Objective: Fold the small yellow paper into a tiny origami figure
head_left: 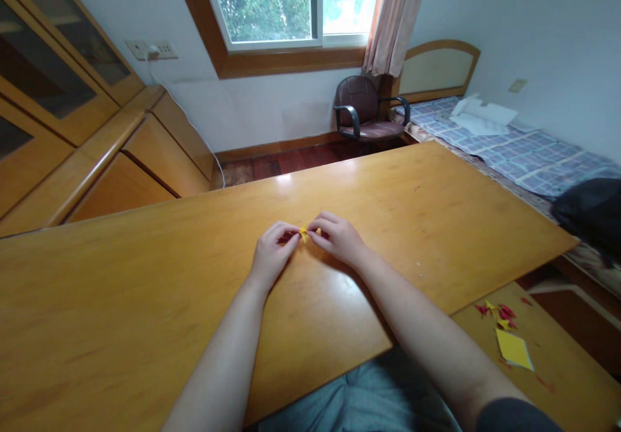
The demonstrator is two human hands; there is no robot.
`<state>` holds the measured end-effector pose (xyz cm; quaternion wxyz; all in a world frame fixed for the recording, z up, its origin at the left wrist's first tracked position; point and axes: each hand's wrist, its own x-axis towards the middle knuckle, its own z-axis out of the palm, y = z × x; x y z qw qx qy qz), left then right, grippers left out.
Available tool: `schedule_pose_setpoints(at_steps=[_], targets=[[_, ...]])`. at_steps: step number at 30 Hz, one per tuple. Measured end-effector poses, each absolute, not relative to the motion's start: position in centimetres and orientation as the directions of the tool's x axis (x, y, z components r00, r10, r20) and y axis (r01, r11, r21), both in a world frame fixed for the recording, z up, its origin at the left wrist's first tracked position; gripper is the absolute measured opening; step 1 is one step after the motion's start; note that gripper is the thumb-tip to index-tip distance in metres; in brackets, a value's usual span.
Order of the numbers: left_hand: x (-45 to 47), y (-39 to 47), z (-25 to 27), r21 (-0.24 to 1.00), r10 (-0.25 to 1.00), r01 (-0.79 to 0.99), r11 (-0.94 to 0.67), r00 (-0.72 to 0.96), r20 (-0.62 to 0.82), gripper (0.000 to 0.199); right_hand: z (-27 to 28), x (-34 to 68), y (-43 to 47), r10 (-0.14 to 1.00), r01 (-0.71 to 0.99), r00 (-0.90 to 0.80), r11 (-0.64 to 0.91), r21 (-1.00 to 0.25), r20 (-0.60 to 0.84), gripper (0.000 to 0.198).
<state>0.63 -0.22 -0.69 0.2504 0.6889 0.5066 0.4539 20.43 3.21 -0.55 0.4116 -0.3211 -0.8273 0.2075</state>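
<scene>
Between my two hands is a small folded yellow paper piece, pointed like a little origami figure, just above the wooden table. My left hand pinches its left side between thumb and forefinger. On the opposite side, the fingertips of my right hand pinch it too. The fingers cover part of the paper, so its exact shape is hard to make out.
On a lower surface at the right lie several red and yellow folded paper pieces and a stack of yellow paper. Beyond the table stand an office chair and a bed. A wooden cabinet is at the left.
</scene>
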Motion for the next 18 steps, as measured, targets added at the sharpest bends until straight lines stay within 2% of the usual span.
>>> schedule_pose_setpoints(at_steps=[8,12,18], targets=[[0.58,-0.35,-0.29,0.825,0.908,0.421,-0.377,-0.006,0.418,0.011,-0.2,20.44,3.16,0.728,0.294,-0.379,0.68,-0.671,0.571,0.012],[0.35,-0.16,-0.65,0.876,0.916,0.338,-0.344,-0.085,0.393,0.013,-0.29,20.56,3.34,0.736,0.255,-0.361,0.668,-0.699,0.572,0.014],[0.43,0.07,-0.84,0.927,0.938,0.22,-0.304,-0.102,0.332,0.01,-0.31,20.48,3.39,0.743,0.219,-0.367,0.653,-0.725,0.559,0.017]])
